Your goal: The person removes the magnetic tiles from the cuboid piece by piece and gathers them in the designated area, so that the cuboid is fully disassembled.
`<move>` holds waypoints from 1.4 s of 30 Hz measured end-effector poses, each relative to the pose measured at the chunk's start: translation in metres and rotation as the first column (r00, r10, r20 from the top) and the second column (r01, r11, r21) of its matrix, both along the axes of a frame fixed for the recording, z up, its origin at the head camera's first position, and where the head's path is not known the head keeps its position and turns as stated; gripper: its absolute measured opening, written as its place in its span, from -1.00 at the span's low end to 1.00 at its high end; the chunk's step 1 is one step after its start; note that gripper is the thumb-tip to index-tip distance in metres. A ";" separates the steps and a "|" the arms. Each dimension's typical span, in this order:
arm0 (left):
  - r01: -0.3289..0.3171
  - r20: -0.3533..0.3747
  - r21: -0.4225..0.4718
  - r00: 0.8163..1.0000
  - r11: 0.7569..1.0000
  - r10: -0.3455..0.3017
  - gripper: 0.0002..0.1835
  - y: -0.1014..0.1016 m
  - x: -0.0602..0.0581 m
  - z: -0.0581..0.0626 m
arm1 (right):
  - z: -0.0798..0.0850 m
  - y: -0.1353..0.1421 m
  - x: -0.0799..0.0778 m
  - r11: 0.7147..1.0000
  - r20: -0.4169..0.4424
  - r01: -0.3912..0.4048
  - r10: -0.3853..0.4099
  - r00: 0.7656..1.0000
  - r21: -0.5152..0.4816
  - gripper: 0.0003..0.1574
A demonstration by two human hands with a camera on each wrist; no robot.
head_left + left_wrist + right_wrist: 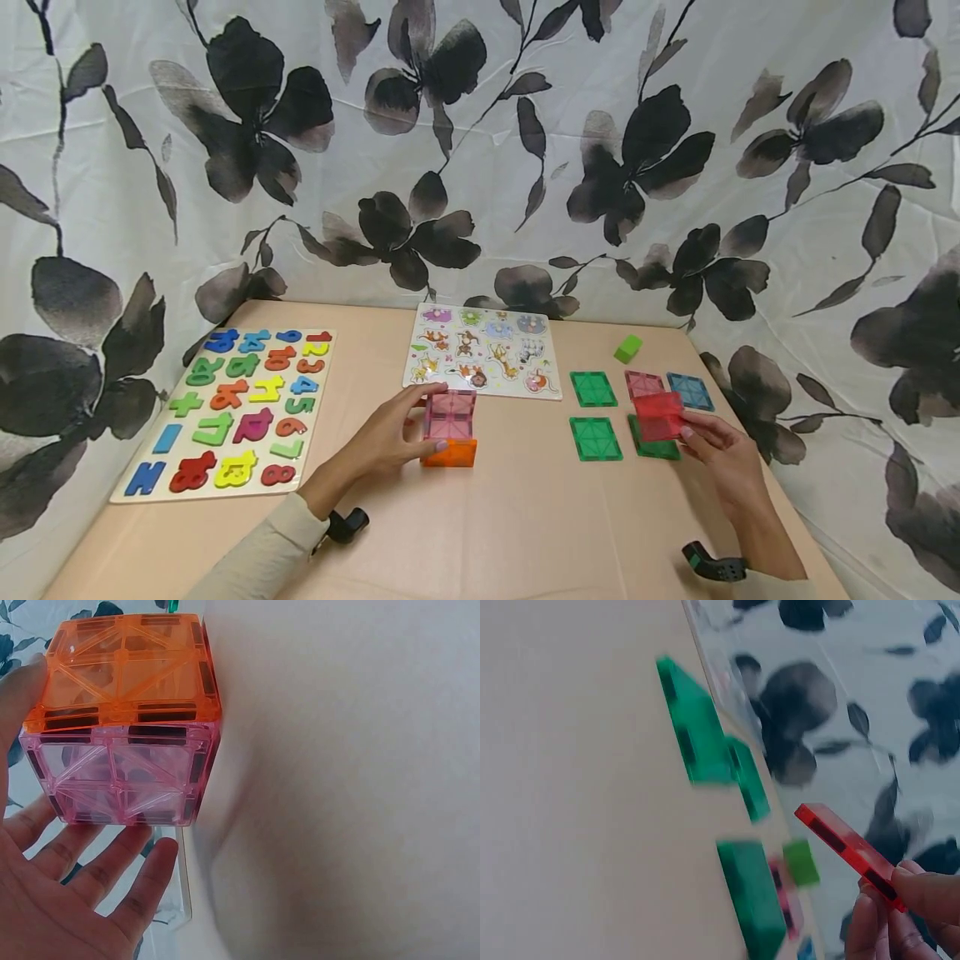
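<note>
My left hand grips a small box built of magnetic tiles, with the thumb at one side and the fingers round the far side. A pink tile forms its top and an orange tile its near face; both are see-through, as the left wrist view also shows. On the right, a red magnetic tile is pinched by its edge between the thumb and fingers of my right hand. It is held above a green tile and partly covers it.
Two more green tiles, a pink tile and a blue tile lie around there, with a green block behind. An animal puzzle board lies at the back, a letter-and-number board at left. Floral cloth hangs behind.
</note>
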State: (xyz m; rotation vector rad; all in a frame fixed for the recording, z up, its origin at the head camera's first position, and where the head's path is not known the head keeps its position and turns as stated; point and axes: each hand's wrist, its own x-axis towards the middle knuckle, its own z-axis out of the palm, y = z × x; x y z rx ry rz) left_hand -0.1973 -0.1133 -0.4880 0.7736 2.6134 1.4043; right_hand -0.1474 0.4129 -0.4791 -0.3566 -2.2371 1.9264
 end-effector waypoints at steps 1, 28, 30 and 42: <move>0.000 -0.001 -0.001 1.000 1.000 0.000 -0.08 0.000 0.000 0.000 | -0.002 0.010 0.001 0.999 -0.002 0.027 -0.027 1.000 -0.026 -0.47; 0.061 0.066 0.083 0.996 0.995 -0.067 -0.23 -0.006 -0.005 0.000 | 0.003 -0.038 0.006 0.759 -0.003 0.029 -0.036 0.999 0.651 -0.61; 0.094 0.076 0.143 0.992 0.985 -0.105 -0.32 -0.008 -0.007 -0.001 | 0.005 -0.065 0.003 0.756 -0.039 -0.010 0.047 0.998 0.654 -0.63; 0.114 0.132 0.361 0.976 0.926 -0.172 -0.50 -0.004 -0.012 -0.017 | 0.026 -0.223 0.003 0.679 -0.040 -0.441 0.568 0.822 0.586 -0.68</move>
